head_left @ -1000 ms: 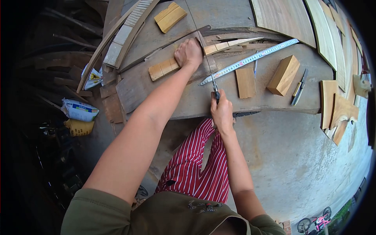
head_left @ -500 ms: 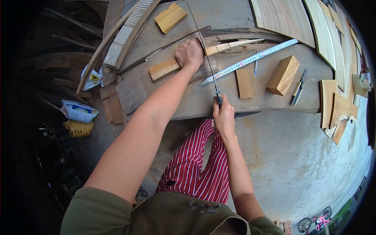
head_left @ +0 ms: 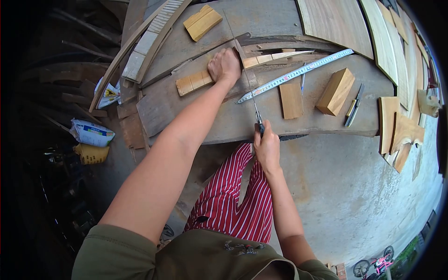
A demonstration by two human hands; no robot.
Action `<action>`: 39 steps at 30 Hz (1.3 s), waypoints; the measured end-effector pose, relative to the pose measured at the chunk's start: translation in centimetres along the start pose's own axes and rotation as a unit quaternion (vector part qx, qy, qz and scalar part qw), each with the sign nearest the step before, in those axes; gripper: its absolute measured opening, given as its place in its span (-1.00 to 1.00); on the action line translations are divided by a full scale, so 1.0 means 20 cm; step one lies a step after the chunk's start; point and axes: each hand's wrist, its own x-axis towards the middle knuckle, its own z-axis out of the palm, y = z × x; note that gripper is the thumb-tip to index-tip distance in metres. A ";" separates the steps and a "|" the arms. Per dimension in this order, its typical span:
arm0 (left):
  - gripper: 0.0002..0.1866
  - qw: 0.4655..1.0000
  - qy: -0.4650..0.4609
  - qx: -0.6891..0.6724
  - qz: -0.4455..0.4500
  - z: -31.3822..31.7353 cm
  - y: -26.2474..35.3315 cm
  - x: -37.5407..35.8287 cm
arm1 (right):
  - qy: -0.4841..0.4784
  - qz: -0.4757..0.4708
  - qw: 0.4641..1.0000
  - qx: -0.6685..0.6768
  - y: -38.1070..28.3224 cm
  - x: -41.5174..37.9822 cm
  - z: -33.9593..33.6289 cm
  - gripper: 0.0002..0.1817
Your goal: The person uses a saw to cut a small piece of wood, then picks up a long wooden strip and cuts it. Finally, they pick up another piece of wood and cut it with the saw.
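Observation:
My left hand (head_left: 224,66) is closed over a marked wooden strip (head_left: 195,83), pressing it down on the workbench (head_left: 186,116). Pencil-like lines cross the strip, and its middle is hidden under my fingers. In my right hand (head_left: 268,147) is the handle of a handsaw (head_left: 255,108). The thin blade runs away from me, just right of my left hand, across the wood there. How deep the teeth sit cannot be made out. To the right of the blade, a tapered wooden piece (head_left: 266,58) points rightward.
Right of the saw lie a tape measure (head_left: 298,72), a flat wood piece (head_left: 291,101), a pen (head_left: 303,84), a wooden block (head_left: 335,92) and a utility knife (head_left: 354,105). Another block (head_left: 202,22) sits at the back. Boards (head_left: 338,23) line the right, curved wood (head_left: 149,39) the left.
My right hand has drawn the saw slightly toward me. My left hand stays on the wooden strip, and the view has shifted a little.

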 end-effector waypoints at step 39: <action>-0.69 0.999 0.023 -0.018 0.021 0.01 0.01 -0.01 | -0.025 0.063 0.996 0.050 -0.07 0.01 -0.06 -0.81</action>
